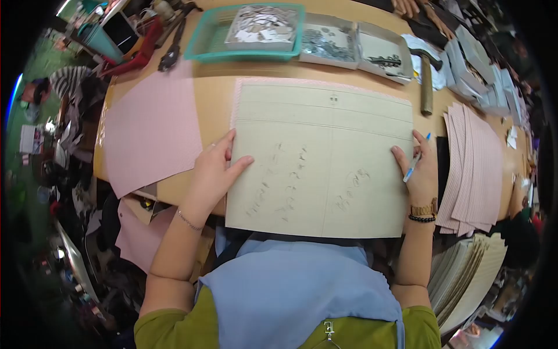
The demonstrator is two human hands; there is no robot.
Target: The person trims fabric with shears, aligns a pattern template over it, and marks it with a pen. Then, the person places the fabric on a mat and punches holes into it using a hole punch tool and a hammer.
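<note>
A large pale card template (366,145) with ruled lines and handwriting lies in front of me, its near edge reaching over the table's front edge. Pink striped fabric (235,99) shows from under it along the far and left edges. My left hand (216,166) grips the left edge, thumb on top and fingers beside and below. The right edge is pinched by my right hand (419,166), its thumb on the card. A blue and white pen (412,166) is also tucked in that right hand. The undersides of both grips are hidden.
Pink fabric (152,128) lies at left, stacked pink pieces (474,174) at right. Behind stand a teal basket (200,38) and boxes of small metal parts (328,43). A hammer (426,81) lies at back right. Another person's hand (406,7) shows at top.
</note>
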